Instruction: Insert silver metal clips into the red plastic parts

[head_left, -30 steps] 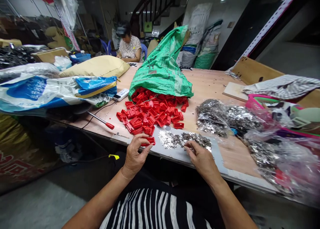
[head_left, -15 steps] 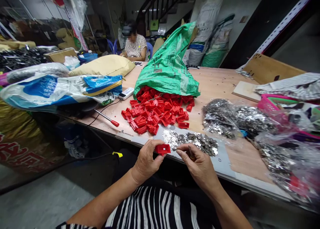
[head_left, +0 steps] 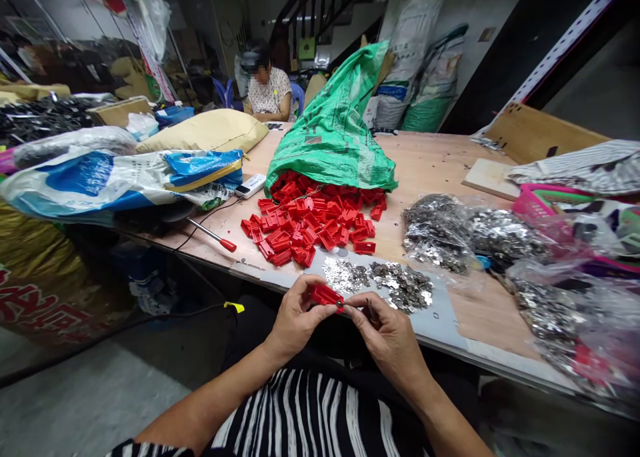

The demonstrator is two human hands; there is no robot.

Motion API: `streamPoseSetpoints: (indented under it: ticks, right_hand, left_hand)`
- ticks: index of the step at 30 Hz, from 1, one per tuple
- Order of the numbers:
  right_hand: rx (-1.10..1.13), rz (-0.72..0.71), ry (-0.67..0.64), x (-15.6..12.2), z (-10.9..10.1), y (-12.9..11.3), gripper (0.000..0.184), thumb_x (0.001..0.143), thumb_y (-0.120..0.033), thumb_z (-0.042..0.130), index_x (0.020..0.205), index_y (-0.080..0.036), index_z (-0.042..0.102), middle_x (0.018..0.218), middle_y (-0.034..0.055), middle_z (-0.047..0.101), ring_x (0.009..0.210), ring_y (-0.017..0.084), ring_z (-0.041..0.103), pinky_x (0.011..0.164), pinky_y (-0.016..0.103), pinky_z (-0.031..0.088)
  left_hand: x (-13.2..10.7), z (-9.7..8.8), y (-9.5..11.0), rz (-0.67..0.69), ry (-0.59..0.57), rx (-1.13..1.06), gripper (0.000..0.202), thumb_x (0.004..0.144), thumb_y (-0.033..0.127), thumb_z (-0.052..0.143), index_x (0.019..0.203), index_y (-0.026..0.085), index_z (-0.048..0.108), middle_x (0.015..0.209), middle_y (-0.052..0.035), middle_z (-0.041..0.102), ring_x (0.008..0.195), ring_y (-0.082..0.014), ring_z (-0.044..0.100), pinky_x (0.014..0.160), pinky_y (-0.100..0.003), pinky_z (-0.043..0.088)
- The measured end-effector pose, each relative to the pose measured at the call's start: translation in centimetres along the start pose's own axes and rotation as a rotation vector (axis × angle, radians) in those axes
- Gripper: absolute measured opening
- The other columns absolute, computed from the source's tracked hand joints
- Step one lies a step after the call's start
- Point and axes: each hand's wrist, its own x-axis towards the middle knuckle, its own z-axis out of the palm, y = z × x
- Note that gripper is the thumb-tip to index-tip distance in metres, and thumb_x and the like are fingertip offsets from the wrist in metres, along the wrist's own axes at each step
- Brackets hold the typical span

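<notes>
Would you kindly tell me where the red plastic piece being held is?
In the head view, the red piece is below centre in the left hand, with the right hand at its right end, near loose silvery metal pieces.

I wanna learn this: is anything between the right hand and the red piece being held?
Just a small dark bit, at the end of the red piece by the right hand; nothing else visible.

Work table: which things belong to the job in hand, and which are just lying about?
Job, apparently: red part in the left hand; loose red parts; green sack; small metal pieces.
Lying about, likely: white device; beige sack; striped cloth.
</notes>
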Motion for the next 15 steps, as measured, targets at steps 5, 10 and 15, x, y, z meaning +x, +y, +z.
streamPoseSetpoints:
  ticks: [5,10,15]
  right_hand:
    - [0.019,0.019,0.043,-0.4,-0.3,0.4,0.021,0.089,-0.038,0.053,0.086,-0.022,0.064,0.072,0.0012,0.066,0.055,0.013,0.050,0.052,0.024,0.041]
    - [0.037,0.004,0.043,-1.0,-0.7,1.1,0.019,0.090,-0.037,0.053,0.089,-0.022,0.065,0.077,0.0021,0.069,0.061,0.015,0.058,0.058,0.024,0.046]
    - [-0.002,-0.008,0.077,-2.0,-0.9,2.1,0.018,0.088,-0.038,0.056,0.090,-0.022,0.065,0.076,0.0016,0.069,0.060,0.015,0.062,0.056,0.022,0.049]
  left_hand:
    - [-0.5,0.4,0.3,-0.393,-0.042,-0.491,0.044,0.070,0.024,0.077,0.106,0.021,0.051,0.087,0.0003,0.065,0.078,-0.0119,0.063,0.076,-0.028,0.052]
    - [-1.8,0.9,-0.1,-0.605,-0.191,-0.647,0.033,0.075,0.028,0.073,0.103,0.015,0.061,0.095,-0.0058,0.065,0.077,-0.0123,0.063,0.075,-0.032,0.053]
    - [-3.2,1.8,-1.4,-0.735,-0.286,-0.662,0.037,0.075,0.028,0.073,0.108,0.012,0.063,0.093,-0.0090,0.065,0.076,-0.0143,0.064,0.073,-0.033,0.052]
